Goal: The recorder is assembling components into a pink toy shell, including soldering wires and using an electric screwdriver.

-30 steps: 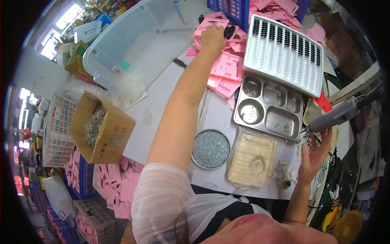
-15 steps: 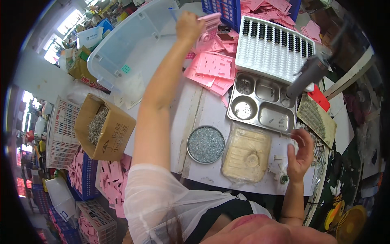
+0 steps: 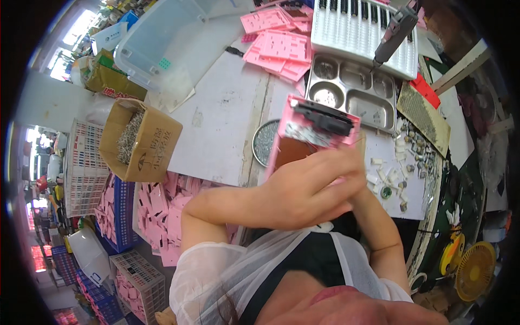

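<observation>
Close before the chest [image 3: 292,265], note left hand [image 3: 309,187] set across the lower part of a pink-framed panel [image 3: 299,133] bearing a black strip [image 3: 325,119], with right hand [image 3: 355,176] mostly hidden behind; unable to make out finger closure on either. Judge the step in hand as two-handed positioning of the panel above the surface [image 3: 222,124], calling next for a steady, level hold. Beyond, note divided steel tray [image 3: 344,92], then loose pink panels [image 3: 281,47].

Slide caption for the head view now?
Both hands at a pink-framed panel bearing a black part, metal tray beyond.
</observation>
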